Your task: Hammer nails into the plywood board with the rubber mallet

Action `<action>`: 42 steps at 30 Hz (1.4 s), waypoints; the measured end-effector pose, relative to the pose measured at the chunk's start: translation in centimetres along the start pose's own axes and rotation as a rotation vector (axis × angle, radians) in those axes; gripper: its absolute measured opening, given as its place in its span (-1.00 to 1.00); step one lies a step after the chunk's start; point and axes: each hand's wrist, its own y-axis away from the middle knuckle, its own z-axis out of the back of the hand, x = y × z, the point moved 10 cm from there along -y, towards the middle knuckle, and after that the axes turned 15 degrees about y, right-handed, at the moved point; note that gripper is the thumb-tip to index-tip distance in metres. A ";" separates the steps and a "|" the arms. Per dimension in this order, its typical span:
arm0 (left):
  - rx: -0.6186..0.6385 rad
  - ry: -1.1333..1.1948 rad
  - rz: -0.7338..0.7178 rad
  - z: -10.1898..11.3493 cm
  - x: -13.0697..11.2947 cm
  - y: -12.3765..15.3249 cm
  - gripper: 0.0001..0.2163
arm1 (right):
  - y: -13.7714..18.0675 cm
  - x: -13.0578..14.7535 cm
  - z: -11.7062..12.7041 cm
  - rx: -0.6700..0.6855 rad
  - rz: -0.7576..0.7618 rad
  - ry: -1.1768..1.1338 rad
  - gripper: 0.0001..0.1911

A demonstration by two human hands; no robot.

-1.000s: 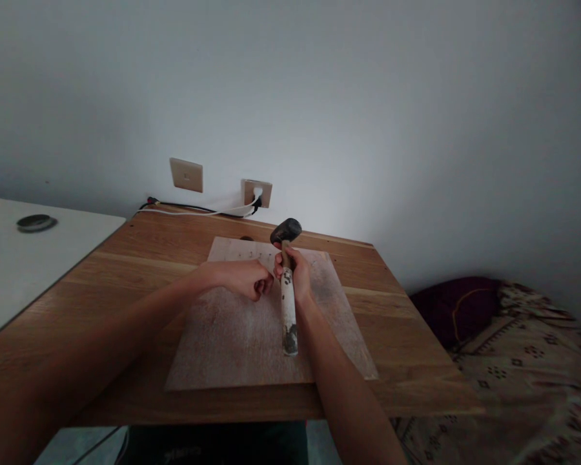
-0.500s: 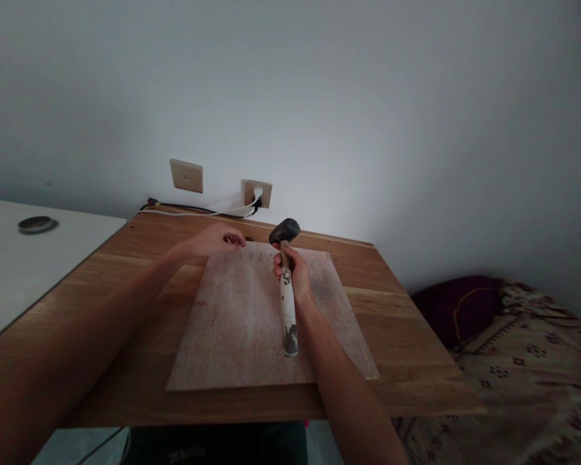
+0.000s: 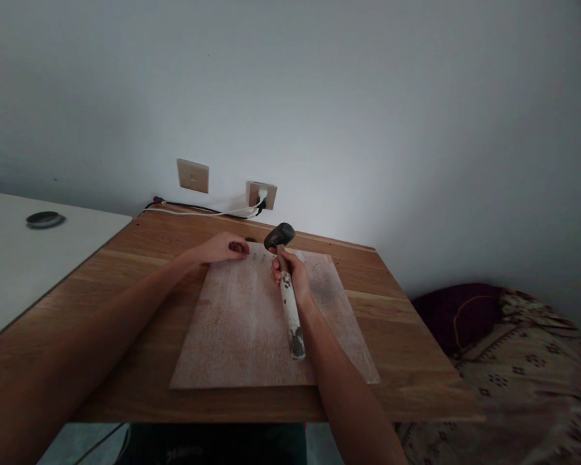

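Observation:
My right hand (image 3: 293, 274) is closed round the pale, paint-stained handle of a hammer (image 3: 286, 284), just below its dark head, which is raised over a thin plywood board (image 3: 242, 329). The board lies flat on a wooden table (image 3: 140, 258). My left hand (image 3: 225, 247) rests at the board's far left corner, its fingers curled together as in a pinch; what they hold is too small to make out. A row of small dark marks or nails (image 3: 259, 255) shows near the board's far edge.
Two wall sockets (image 3: 260, 194) with a white cable (image 3: 208, 212) sit behind the table. A white desk (image 3: 24, 258) with a round dark grommet (image 3: 45, 219) adjoins on the left. A patterned bed cover (image 3: 513, 381) and dark cushion (image 3: 455, 310) lie to the right.
My left hand has moved from beside the hammer at the board's middle to the board's far left corner and curled there. The hammer has tilted slightly left. The view has shifted a little.

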 end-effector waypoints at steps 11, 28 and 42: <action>-0.024 0.079 0.000 0.1 0.5 0.0 -0.65 | -0.2 -1.8 -4.4 0.160 0.020 0.124 -0.69; -0.041 0.126 0.030 -0.2 0.2 -0.2 -0.57 | -0.4 -2.4 -4.7 0.159 -0.009 0.197 -0.79; -0.007 0.187 0.032 -0.3 0.2 -0.1 -0.60 | -0.2 -2.5 -4.7 0.157 -0.010 0.207 -0.72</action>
